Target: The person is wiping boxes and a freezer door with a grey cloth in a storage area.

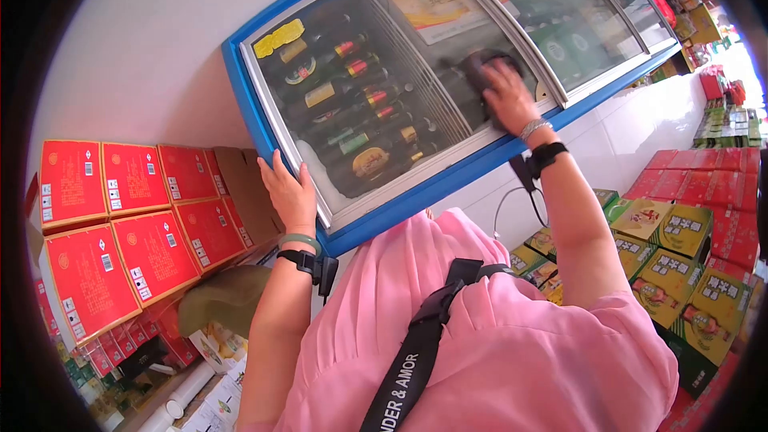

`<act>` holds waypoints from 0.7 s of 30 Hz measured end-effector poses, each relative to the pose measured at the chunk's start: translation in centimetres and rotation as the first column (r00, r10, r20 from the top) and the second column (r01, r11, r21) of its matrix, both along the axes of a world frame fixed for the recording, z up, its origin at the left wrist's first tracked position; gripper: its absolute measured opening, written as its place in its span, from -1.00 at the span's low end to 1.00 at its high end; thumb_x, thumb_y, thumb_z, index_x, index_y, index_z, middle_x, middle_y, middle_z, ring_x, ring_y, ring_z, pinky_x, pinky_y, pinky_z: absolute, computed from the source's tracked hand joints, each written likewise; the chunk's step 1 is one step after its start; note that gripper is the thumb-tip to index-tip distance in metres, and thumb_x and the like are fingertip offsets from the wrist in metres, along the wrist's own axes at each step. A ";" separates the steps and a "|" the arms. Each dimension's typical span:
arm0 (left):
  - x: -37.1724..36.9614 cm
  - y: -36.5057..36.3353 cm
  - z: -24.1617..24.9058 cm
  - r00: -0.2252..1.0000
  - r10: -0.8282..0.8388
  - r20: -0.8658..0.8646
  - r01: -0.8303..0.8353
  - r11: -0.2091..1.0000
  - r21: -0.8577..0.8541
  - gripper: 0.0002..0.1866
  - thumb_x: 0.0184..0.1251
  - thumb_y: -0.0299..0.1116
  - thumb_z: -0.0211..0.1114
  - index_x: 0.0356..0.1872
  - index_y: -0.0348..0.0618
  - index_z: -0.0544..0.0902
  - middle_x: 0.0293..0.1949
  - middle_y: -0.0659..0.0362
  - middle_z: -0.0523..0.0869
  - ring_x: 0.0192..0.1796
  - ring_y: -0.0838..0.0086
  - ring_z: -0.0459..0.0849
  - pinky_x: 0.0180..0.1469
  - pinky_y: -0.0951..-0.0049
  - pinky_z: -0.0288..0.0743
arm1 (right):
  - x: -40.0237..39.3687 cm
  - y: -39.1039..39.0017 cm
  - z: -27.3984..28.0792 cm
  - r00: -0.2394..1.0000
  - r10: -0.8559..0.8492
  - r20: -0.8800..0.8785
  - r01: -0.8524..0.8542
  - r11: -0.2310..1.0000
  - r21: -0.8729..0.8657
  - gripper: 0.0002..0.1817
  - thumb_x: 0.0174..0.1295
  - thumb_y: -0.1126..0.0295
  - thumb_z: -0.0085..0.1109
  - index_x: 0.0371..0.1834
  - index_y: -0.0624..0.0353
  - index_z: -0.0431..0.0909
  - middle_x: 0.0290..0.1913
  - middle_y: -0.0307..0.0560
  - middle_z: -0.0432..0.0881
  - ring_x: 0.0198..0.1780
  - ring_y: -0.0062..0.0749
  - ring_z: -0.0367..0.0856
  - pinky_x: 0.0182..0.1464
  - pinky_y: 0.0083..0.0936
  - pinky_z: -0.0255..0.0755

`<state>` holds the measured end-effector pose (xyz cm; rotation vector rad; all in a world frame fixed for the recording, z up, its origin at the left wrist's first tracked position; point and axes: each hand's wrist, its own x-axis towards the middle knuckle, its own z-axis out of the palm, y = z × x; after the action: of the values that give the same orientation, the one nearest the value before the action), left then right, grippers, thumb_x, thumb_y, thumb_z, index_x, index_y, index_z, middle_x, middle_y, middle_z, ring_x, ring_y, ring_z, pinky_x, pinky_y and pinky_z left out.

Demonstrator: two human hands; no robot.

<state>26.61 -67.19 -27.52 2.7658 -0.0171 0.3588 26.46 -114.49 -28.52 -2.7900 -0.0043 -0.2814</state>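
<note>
A chest freezer (248, 104) with a blue frame and sliding glass lids stands before me. My right hand (512, 98) presses a dark cloth (478, 72), blurred by motion, against the glass near the front rail of the lid. My left hand (290, 196) rests on the freezer's left front corner, fingers extended and holding nothing. Under the left pane lie several dark bottles (364, 104) with coloured labels. A yellow label (279, 38) is stuck on the far left corner of the glass.
Red cartons (148, 248) are stacked to the left. Yellow-green boxes (668, 280) and more red boxes (696, 176) are piled to the right. White pipes (180, 400) lie at the lower left. A thin cable (499, 212) hangs below the freezer's front edge.
</note>
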 end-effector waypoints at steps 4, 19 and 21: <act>0.0 -0.2 0.2 1.000 0.006 -0.014 -0.006 1.000 0.012 -0.36 0.44 -0.17 0.27 0.43 -0.23 0.31 0.49 -0.42 0.14 0.53 -0.24 0.17 0.50 -0.03 0.19 | 4.3 -0.2 -2.7 0.950 -0.310 0.028 0.311 0.948 -0.066 -0.39 0.42 0.06 0.07 0.51 -0.08 0.31 0.60 0.10 0.17 0.56 0.22 0.13 0.55 0.06 0.05; 0.0 0.3 -0.7 0.998 -0.002 0.057 0.003 1.000 -0.029 -0.43 0.46 -0.20 0.24 0.39 -0.21 0.36 0.48 -0.38 0.19 0.50 -0.22 0.24 0.48 -0.02 0.23 | 0.0 24.8 0.6 0.765 0.644 0.025 -0.645 0.764 0.040 -0.42 0.30 0.27 0.18 0.44 -0.06 0.42 0.54 -0.05 0.28 0.55 0.02 0.21 0.54 -0.08 0.14; 0.0 0.4 -0.8 0.998 -0.003 0.063 0.005 1.000 -0.028 -0.45 0.46 -0.21 0.24 0.37 -0.21 0.38 0.48 -0.38 0.20 0.49 -0.22 0.25 0.48 -0.02 0.24 | -2.3 23.3 0.5 0.729 0.685 0.003 -0.683 0.727 0.061 -0.43 0.27 0.34 0.16 0.41 -0.05 0.45 0.52 -0.10 0.31 0.55 -0.02 0.22 0.53 -0.15 0.18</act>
<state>26.60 -66.80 -28.35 2.7251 -0.0333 0.4412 24.13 -91.22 -28.07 -2.5073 -0.9891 -0.0572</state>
